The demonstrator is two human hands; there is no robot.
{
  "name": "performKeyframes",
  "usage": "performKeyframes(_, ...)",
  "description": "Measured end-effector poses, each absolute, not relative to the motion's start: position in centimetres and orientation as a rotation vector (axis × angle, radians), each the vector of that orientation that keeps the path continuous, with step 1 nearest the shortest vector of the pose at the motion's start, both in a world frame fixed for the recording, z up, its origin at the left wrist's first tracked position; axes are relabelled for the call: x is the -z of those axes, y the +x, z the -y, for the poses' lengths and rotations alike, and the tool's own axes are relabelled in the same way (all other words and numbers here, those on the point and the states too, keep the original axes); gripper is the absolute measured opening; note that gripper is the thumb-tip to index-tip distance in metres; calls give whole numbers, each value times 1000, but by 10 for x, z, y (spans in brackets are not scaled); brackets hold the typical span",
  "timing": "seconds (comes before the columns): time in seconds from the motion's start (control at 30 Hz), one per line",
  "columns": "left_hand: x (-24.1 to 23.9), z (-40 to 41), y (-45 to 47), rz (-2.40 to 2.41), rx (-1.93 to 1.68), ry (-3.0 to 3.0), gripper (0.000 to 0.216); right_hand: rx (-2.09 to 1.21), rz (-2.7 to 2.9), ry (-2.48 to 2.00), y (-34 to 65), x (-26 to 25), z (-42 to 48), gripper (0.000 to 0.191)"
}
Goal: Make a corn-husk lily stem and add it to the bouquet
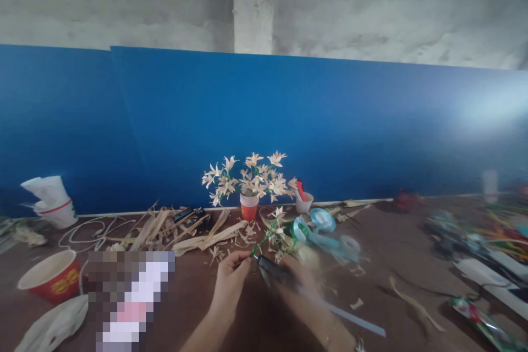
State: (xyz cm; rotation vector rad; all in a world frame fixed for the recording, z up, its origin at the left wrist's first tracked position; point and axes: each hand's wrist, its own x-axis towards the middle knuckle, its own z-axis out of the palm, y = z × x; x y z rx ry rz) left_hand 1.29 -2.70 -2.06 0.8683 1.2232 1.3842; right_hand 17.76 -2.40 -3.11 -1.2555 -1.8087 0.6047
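Near the front middle, my left hand pinches the lower end of a green flower stem between thumb and fingers. The stem leans up to the right and carries small pale flowers made of dried husk-like strips. My right hand, smeared by motion, is wrapped round a black glue gun. Its tip is close to the stem at my left fingertips; whether it touches I cannot tell. A long translucent glue stick trails from its back. Behind stands a red and white paper cup full of similar flowers.
Dried strips and scraps litter the brown table. Blue ribbon rolls and a white cup with a red-handled tool lie right of the flowers. At left are a red paper bowl and a cup of tissue. A blue panel stands behind.
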Motion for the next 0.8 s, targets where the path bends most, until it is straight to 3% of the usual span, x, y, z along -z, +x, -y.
performKeyframes(0.8, 19, 29, 13, -1234, -1380, 914, 28, -608, 1802, -1381, 175, 27, 24, 5)
